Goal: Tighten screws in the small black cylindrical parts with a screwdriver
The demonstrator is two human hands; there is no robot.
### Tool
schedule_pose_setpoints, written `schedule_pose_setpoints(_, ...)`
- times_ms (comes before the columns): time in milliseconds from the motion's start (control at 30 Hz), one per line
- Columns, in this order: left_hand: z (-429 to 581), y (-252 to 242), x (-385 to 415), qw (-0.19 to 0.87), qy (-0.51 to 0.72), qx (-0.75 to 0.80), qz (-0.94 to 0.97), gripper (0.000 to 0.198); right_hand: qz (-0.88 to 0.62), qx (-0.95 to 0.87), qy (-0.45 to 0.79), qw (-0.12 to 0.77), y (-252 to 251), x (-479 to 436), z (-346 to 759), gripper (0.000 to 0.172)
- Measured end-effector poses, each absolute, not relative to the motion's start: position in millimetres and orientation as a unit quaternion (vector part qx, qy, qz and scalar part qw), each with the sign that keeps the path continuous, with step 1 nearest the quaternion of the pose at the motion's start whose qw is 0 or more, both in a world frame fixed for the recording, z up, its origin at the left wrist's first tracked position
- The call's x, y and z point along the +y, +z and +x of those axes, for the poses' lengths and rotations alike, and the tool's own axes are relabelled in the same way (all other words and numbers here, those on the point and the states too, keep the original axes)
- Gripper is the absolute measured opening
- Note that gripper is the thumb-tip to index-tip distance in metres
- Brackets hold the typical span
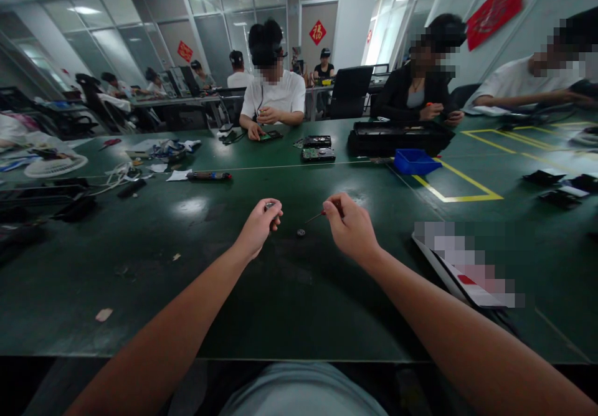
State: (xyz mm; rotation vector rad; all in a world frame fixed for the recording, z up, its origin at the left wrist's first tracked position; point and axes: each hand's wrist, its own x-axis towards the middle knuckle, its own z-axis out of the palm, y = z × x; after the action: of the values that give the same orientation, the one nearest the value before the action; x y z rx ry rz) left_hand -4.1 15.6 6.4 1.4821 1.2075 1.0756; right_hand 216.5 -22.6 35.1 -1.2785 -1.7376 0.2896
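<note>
My left hand (265,223) is closed around a small metallic part (270,205), mostly hidden by the fingers. A thin screwdriver (316,217) with a red end near its shaft is gripped in my right hand (348,226), its tip pointing left toward the space between my hands. Below that tip, a small round dark metal piece (301,233) lies on the green table (280,316), touched by neither hand.
Ahead lie hard drives (318,154), a black tray (399,138) and a blue bin (415,161). A multi-coloured tool (209,176) and cables are at left. A white-edged flat object (462,266) lies right. People sit opposite.
</note>
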Motion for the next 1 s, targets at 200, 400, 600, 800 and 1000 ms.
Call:
schedule_pose_setpoints(200, 7.5, 21.0, 11.6, 0.363, 0.299, 0.500, 0.727, 0.029, -0.522, -0.702, 0.108, 0.473, 35.7, -21.9, 216.7, 0.019)
schedule_pose_setpoints(400, 20.8, 20.0, 10.4, 0.213, 0.172, 0.472, 0.838, 0.027, -0.511, -0.708, 0.104, 0.476, 35.3, -21.3, 218.1, 0.019)
schedule_pose_setpoints(600, 24.3, 8.0, 18.1, 0.164, 0.110, 0.499, 0.844, 0.030, -0.510, -0.708, 0.104, 0.478, 35.6, -21.5, 219.0, 0.019)
schedule_pose_setpoints(800, 20.6, 7.5, 21.6, 0.193, 0.116, 0.491, 0.841, 0.025, -0.505, -0.709, 0.112, 0.480, 35.3, -22.5, 217.9, 0.018)
schedule_pose_setpoints(1000, -0.1, 10.0, 29.5, 0.269, 0.273, 0.509, 0.771, 0.028, -0.501, -0.713, 0.115, 0.476, 35.2, -23.2, 217.7, 0.018)
